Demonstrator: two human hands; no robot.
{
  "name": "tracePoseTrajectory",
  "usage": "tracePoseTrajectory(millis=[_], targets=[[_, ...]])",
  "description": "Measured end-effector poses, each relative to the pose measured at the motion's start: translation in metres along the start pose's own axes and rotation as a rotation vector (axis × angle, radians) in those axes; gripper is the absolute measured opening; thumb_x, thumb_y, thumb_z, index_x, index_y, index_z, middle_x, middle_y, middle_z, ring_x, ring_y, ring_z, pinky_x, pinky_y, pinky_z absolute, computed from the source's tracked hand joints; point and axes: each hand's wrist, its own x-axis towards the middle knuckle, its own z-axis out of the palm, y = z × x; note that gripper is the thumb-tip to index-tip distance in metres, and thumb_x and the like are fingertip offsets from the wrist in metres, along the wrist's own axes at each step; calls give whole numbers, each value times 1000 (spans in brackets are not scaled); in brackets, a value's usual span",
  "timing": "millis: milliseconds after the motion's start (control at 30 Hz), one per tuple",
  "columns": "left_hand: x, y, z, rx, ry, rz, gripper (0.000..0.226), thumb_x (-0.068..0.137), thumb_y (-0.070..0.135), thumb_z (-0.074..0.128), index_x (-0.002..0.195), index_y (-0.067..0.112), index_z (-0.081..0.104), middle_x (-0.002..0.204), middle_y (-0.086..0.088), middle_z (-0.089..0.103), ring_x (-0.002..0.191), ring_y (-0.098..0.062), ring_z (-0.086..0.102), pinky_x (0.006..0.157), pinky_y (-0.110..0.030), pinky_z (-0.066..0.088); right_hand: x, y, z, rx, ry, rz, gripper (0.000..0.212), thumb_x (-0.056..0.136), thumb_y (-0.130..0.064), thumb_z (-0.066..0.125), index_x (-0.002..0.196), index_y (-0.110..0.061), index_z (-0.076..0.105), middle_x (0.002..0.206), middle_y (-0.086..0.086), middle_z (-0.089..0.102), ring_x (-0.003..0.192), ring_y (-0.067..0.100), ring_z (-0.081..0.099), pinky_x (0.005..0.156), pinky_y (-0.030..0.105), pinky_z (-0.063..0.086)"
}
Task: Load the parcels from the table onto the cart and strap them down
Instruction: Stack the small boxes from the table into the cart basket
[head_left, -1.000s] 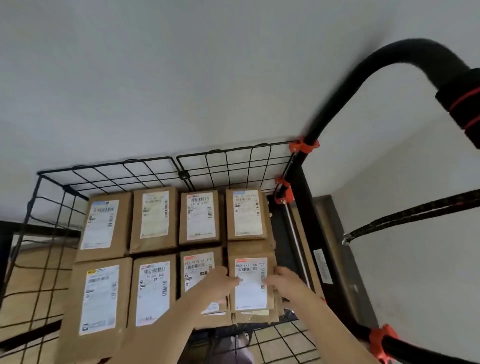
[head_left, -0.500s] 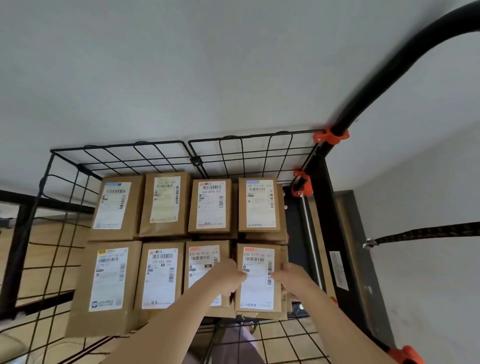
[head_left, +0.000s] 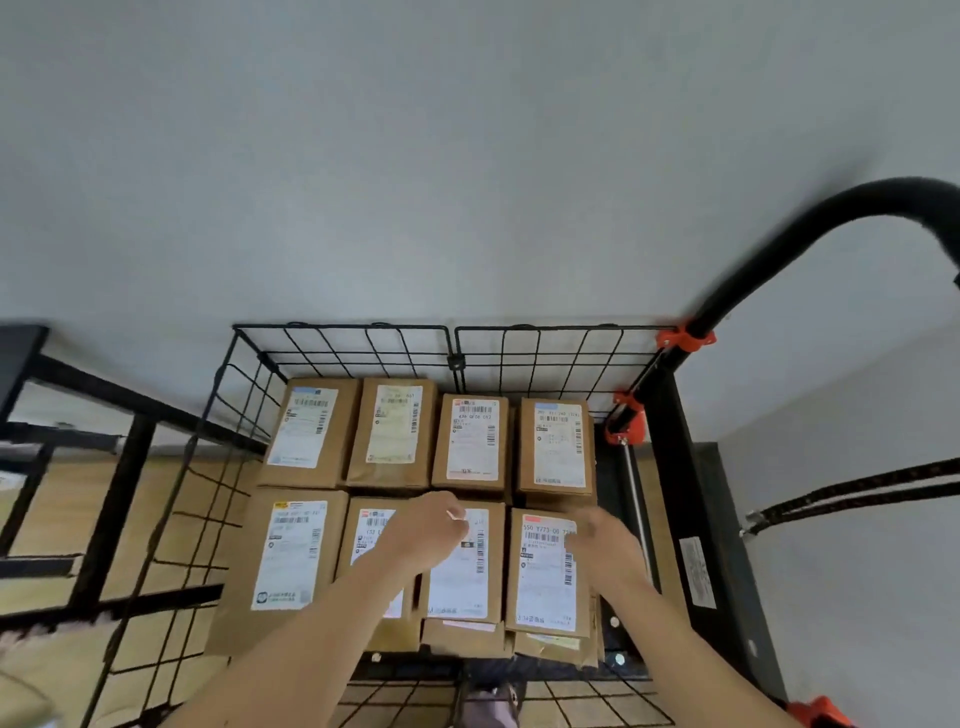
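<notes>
Both hands have come off the front parcel (head_left: 540, 587) nearest the cart handle (head_left: 774, 252); it lies in the cart (head_left: 363, 343) with the others. I see my left hand (head_left: 426, 538) loose, holding nothing. My right hand (head_left: 605, 543) is too blurry to tell.

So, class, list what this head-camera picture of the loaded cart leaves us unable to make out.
Head view only:
The right hand: motion blur hides whether its fingers touch the right-end parcel.
The second parcel's label: mostly covered by the left hand and forearm.
The strap: cut off by the right edge, far end unseen.
The far labels: print too small to read.
</notes>
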Motion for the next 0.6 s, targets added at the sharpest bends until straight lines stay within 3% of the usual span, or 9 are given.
tracePoseTrajectory(millis=[133, 233, 300, 400, 600], targets=[[-35, -21, -38, -19, 60, 105, 25, 95, 23, 44, 112, 21, 62, 108, 1, 66, 85, -12, 59, 74, -25, 49, -33, -50, 9, -17, -8, -92, 37, 93, -15, 48, 128, -21, 55, 118, -2, 61, 82, 13, 57, 68, 26, 50], [-66, -47, -67, -80, 132, 148, 26, 95, 21, 42, 114, 24, 60, 108, 1, 64, 91, -14, 59, 78, -25, 45, -64, -92, 28, -34, -2, -214, 35, 92, -12, 47, 125, -19, 58, 123, -1, 60, 98, 16, 59, 71, 22, 48], [-87, -69, -86, -62, 200, 171, 29, 96, 22, 41, 119, 25, 57, 113, 6, 59, 101, -11, 56, 84, -20, 45, -87, -121, 43, -17, 6, -292, 31, 92, -13, 47, 121, -19, 60, 119, -1, 62, 91, 13, 57, 66, 20, 49], [-122, -108, -115, -65, 284, 221, 27, 96, 21, 43, 118, 24, 58, 111, 6, 60, 96, -8, 53, 75, -15, 45, -125, -161, 74, 24, 2, -389, 28, 92, -16, 49, 117, -17, 63, 115, -2, 64, 89, 11, 55, 67, 19, 46], [-196, -203, -166, -57, 471, 247, 24, 95, 26, 46, 115, 27, 60, 111, 9, 64, 101, -9, 58, 89, -29, 49, -200, -237, 153, 42, -19, -567, 25, 89, -13, 52, 109, -21, 66, 108, -5, 64, 88, 10, 58, 63, 15, 45]])
